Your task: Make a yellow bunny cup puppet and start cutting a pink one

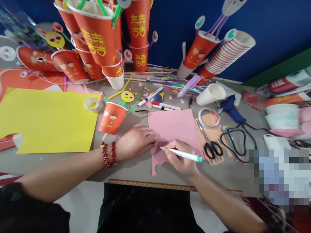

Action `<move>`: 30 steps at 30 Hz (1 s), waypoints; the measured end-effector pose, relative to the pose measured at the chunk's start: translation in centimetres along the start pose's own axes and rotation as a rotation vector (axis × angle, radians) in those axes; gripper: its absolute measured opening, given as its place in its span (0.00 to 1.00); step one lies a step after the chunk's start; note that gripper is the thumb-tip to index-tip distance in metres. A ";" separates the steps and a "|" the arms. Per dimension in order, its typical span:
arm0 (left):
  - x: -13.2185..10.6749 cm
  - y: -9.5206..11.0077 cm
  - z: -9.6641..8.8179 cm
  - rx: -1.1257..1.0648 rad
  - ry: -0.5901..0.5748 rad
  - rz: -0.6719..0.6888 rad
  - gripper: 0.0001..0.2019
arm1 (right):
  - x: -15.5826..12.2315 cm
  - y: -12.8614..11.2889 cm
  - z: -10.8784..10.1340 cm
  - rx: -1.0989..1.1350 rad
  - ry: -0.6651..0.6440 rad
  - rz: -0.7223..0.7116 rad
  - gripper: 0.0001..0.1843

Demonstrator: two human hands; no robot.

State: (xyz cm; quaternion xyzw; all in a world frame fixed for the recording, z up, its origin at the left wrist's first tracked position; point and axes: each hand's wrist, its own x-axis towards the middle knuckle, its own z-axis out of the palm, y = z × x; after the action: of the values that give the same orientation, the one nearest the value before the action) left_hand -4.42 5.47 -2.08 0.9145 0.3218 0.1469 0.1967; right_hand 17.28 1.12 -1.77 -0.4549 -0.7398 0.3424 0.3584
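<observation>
My right hand [178,157] grips a white marker with a green cap [184,155], its tip touching a pink sheet of paper [175,127] near the sheet's lower left corner. My left hand [136,141], with a red bead bracelet at the wrist, lies knuckles up with curled fingers pressing on the pink sheet's left edge. A red paper cup with a face drawn on it [112,118] stands just left of that hand.
A large yellow sheet [46,119] lies at left with a tape roll [92,104]. Black scissors [211,144], an orange cut-out, a tape ring and a blue glue gun [232,110] lie at right. Stacks of red cups, straws and markers crowd the back.
</observation>
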 end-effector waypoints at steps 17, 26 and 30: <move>0.0 0.0 0.0 -0.002 0.005 0.005 0.09 | 0.0 0.1 0.0 -0.017 -0.059 0.028 0.11; 0.0 0.0 -0.1 -0.003 0.010 0.008 0.09 | 0.0 0.2 0.0 -0.041 -0.054 0.028 0.11; 0.0 0.1 -0.1 0.004 0.011 0.006 0.09 | -0.1 0.1 -0.1 -0.008 -0.021 0.020 0.10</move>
State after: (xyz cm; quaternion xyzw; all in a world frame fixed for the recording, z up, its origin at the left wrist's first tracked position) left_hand -4.39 5.46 -1.98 0.9150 0.3203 0.1516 0.1927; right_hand 17.45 1.07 -1.80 -0.4599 -0.7405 0.3478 0.3453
